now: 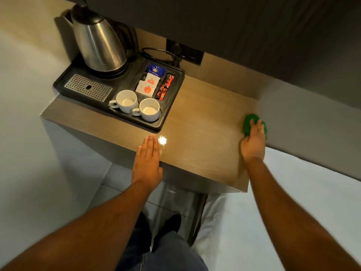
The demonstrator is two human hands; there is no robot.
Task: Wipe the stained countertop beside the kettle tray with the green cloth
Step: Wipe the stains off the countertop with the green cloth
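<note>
A green cloth [249, 124] lies bunched at the right edge of the wooden countertop [203, 122]. My right hand [253, 142] presses down on it, fingers spread over the cloth. My left hand [147, 163] rests flat on the front edge of the countertop, fingers together, holding nothing. A bright white glint [162, 140] shows on the wood just right of its fingertips. The black kettle tray [168, 112] sits on the left part of the countertop, well apart from the cloth.
The tray holds a steel kettle [99, 42], two white cups [126, 100], sachets [148, 85] and a metal drip grille [88, 87]. A cord runs to a wall socket [184, 51] behind. A white bed [293, 202] adjoins the right side. My legs stand below.
</note>
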